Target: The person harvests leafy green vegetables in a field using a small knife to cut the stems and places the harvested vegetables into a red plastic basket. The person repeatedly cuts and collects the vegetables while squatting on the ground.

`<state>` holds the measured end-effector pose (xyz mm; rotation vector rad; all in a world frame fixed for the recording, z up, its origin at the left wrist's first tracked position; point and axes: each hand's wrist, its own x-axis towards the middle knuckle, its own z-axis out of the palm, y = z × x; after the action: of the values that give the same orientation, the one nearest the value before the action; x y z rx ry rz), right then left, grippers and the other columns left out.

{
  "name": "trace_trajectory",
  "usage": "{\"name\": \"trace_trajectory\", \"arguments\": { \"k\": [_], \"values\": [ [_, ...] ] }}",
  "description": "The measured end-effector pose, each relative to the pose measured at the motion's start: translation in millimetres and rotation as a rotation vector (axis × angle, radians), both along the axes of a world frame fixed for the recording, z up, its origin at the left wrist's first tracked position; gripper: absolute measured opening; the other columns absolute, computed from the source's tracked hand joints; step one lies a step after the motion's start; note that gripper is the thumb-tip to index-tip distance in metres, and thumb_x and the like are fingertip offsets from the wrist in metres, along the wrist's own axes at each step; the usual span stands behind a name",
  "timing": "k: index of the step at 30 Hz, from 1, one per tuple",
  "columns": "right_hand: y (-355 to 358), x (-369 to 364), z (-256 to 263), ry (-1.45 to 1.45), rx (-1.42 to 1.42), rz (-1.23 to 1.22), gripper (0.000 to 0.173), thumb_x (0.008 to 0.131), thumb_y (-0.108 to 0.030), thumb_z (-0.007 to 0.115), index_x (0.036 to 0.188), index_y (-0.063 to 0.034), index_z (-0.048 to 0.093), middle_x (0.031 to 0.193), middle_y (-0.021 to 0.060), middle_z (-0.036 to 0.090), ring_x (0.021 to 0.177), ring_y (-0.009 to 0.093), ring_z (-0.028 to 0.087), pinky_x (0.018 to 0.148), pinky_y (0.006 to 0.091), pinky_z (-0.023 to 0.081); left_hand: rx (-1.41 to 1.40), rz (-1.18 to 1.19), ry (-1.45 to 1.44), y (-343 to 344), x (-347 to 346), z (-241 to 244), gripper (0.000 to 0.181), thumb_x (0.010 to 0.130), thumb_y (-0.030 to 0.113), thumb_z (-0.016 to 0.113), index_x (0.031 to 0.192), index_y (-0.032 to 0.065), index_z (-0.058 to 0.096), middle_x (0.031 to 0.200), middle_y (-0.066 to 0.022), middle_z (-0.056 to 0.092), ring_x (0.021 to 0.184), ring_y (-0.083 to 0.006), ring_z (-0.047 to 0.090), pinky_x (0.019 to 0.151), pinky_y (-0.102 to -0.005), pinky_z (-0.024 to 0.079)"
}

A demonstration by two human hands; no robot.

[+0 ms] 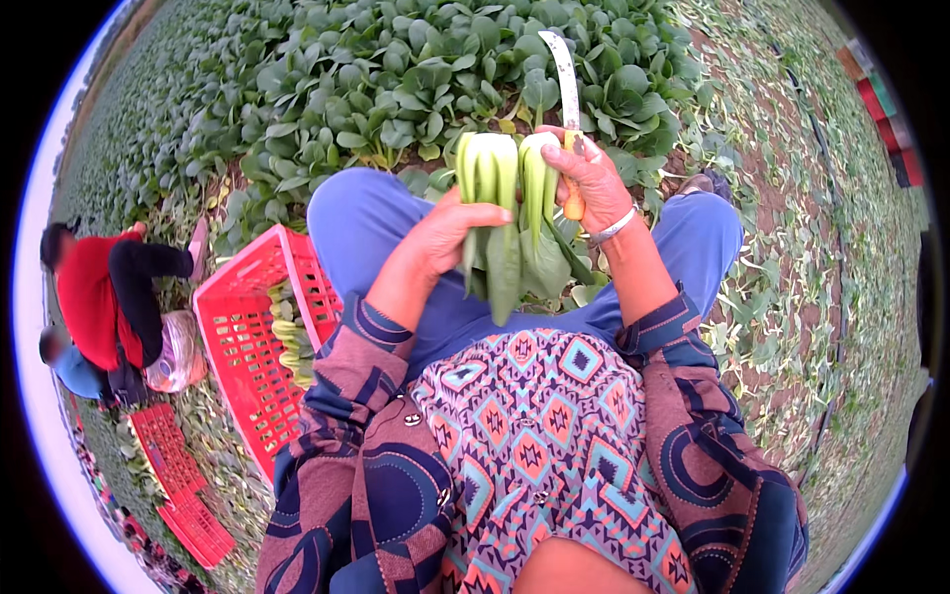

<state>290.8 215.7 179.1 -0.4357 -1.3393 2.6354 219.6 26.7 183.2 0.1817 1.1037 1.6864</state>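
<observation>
My left hand grips a head of bok choy, its pale stem base pointing up and its leaves hanging down. A second bok choy is held right beside it in my right hand, pinched by the thumb and fingers near the base. That same hand also holds a curved harvesting knife by its yellow handle against the palm. The speckled blade points up and away from me, over the growing plants. Both heads hang above my lap, between my bent knees.
Rows of leafy bok choy grow in front. A red plastic crate with several heads inside stands at my left. Further left sit a person in red and another in blue. Leaf trimmings litter the soil at right.
</observation>
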Motion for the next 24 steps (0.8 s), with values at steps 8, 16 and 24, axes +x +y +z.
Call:
{"name": "trace_trajectory", "arguments": {
  "k": [8, 16, 24],
  "values": [
    [-67.0, 2.2, -24.2, -0.021, 0.122, -0.12, 0.029, 0.083, -0.01, 0.061, 0.109, -0.0042, 0.048, 0.092, 0.0035, 0.058, 0.08, 0.012, 0.059, 0.065, 0.0258, 0.05, 0.26, 0.221, 0.271, -10.0, 43.5, -42.0, 0.06, 0.077, 0.011, 0.067, 0.13, 0.0048, 0.038, 0.123, -0.0044, 0.049, 0.113, -0.014, 0.046, 0.097, -0.0311, 0.037],
    [-100.4, -6.9, 8.3, 0.109, -0.001, -0.015, 0.023, 0.094, -0.024, 0.047, 0.109, -0.0074, 0.051, 0.084, 0.0003, 0.058, 0.05, 0.004, 0.04, 0.045, 0.0184, 0.035, 0.306, 0.491, 0.294, -40.4, 39.7, -20.2, 0.082, 0.06, -0.004, 0.072, 0.131, 0.0085, 0.034, 0.119, -0.0029, 0.049, 0.112, -0.0144, 0.047, 0.098, -0.0311, 0.037],
    [-84.4, -28.7, -22.5, -0.087, 0.038, 0.148, 0.036, 0.095, -0.026, 0.043, 0.123, -0.0037, 0.047, 0.101, 0.0156, 0.061, 0.049, 0.007, 0.038, 0.043, 0.0181, 0.033, 0.313, 0.857, 0.215, -165.6, 12.1, -8.2, 0.051, 0.067, 0.001, 0.069, 0.114, 0.002, 0.051, 0.1, -0.0071, 0.06, 0.093, -0.0197, 0.059, 0.085, -0.0346, 0.048]
  ]
}}
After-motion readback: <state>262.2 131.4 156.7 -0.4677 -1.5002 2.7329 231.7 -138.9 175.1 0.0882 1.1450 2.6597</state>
